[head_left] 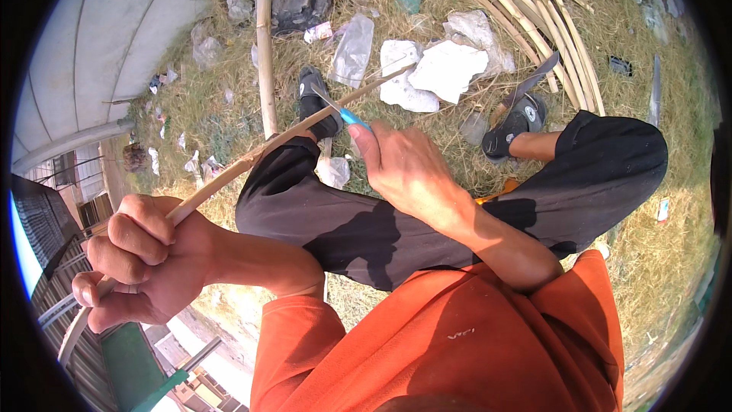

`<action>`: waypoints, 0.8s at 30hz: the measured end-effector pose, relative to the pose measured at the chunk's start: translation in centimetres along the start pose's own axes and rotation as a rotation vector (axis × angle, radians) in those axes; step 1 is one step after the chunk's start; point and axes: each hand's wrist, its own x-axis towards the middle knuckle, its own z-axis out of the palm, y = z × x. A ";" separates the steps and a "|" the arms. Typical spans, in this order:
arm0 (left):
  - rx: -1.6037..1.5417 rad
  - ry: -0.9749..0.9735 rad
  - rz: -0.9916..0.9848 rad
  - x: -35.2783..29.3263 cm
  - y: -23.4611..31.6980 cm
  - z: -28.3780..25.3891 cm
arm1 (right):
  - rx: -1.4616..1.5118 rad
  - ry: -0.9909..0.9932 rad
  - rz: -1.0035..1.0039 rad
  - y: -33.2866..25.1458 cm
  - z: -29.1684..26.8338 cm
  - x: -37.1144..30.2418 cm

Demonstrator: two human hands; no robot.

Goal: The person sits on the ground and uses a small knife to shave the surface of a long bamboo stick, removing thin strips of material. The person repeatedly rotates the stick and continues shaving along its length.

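Observation:
My left hand is closed round a long bamboo strip, which slants from the lower left up across my knee toward the white stones. In my right hand is a small knife with a blue handle. Its thin blade points up and left and crosses the strip near my left shoe; whether the edge bites into the strip I cannot tell. The strip's far end lies over a white stone.
A curved blade lies beside my right shoe. Behind it is a bundle of bamboo strips. One pole stands left of my left shoe. Plastic litter and a dark block lie in dry grass, near a pale wall.

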 end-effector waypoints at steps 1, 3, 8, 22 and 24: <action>-0.004 0.004 0.003 -0.2 -0.1 -0.1 | 0.267 -0.111 0.123 -0.4 -1.3 0.5; 0.000 0.103 0.004 -0.6 -0.3 0.6 | 0.669 -0.244 0.354 -1.7 -4.4 2.1; -0.016 0.016 -0.018 0.1 -0.1 -0.7 | 0.498 -0.254 0.572 0.8 1.2 0.4; 0.001 0.107 -0.129 3.4 -0.5 -4.1 | 0.453 -0.464 0.657 6.7 5.4 0.5; -0.009 0.104 -0.137 4.7 -1.3 -5.4 | 0.464 -0.433 0.650 7.1 6.2 0.7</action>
